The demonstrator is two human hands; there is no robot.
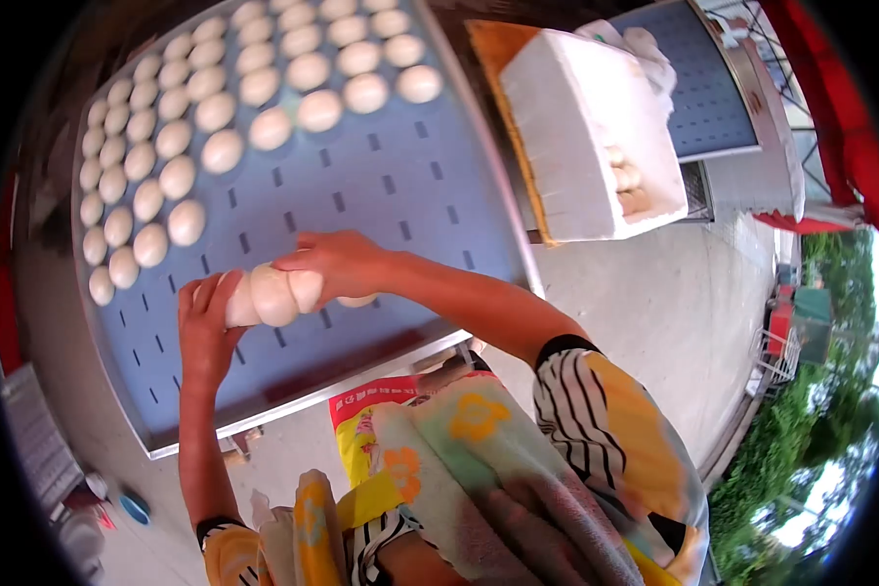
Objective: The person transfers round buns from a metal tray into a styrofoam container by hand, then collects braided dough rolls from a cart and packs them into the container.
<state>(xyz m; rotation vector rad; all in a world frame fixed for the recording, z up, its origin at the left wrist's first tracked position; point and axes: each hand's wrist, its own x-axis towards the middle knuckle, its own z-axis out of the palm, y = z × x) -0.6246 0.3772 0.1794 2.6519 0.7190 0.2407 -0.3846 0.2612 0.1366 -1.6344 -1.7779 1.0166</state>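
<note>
Rows of pale round dough balls (pixel 308 70) sit on a blue slotted tray (pixel 361 195) with a metal rim. Over the tray's near part, my left hand (pixel 208 317) wraps its fingers round the left end of a short row of dough balls (pixel 275 296). At the right end of that row, my right hand (pixel 337 266) grips with thumb and fingers. The balls between my hands touch each other. Another pale ball shows partly beneath my right hand, and whether it is held cannot be made out.
A white foam box (pixel 566 146) with several pale balls inside stands right of the tray, beside an orange-brown board (pixel 518 117). Beyond it is a second blue tray (pixel 689 78). A blue basin (pixel 135 507) lies on the floor at lower left.
</note>
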